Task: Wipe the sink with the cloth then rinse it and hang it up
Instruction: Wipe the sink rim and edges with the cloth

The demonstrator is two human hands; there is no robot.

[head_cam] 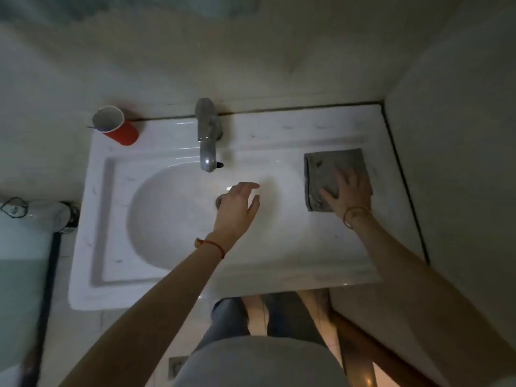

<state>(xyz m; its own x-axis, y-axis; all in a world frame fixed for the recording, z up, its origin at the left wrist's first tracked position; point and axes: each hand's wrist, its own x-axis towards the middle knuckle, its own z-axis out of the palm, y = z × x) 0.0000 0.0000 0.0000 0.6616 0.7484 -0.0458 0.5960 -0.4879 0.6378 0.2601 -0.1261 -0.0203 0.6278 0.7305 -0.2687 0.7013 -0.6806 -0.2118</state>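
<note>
One white sink (178,286) holds one tap (207,135), one drain (220,201) and one red cup (117,127) at its back left corner. One grey cloth (332,166) lies flat on the sink's right ledge. The right hand (349,192) presses on it, fingers spread. The left hand (240,205) hovers over the basin, empty, fingers loosely parted.

A: What does the right hand (347,192) hide?
B: The near right corner of the cloth (333,174).
A: And the drain (219,201), in front of the tap (208,135)?
B: Half covered by the left hand (240,205).
A: Left of the tap?
B: The thin thing in the red cup (116,125) is too blurred to name. Both arms are cut off by the bottom edge.
</note>
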